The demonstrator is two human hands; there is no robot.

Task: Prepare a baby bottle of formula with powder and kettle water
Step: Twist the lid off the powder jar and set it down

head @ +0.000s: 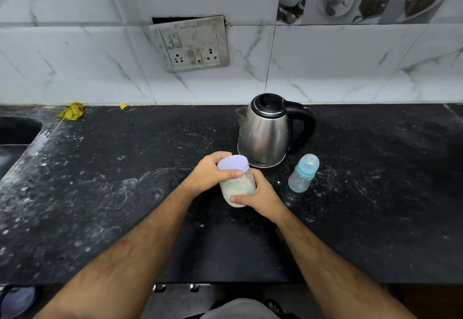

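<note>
Opening the powder jar [238,188], by the look of it: lid [233,163] on, nothing scooped or poured yet. Left hand [213,174] curled over the lid's rim, thumb across the front; right hand [260,197] wrapped round the jar's lower body, thumb pressed on the near side. Both grips closed tight on the jar, held just above or on the tabletop [125,193], cannot tell which. Next: twist the lid off, steadying the body. Baby bottle [303,173] capped, just right; kettle [265,131] close behind.
</note>
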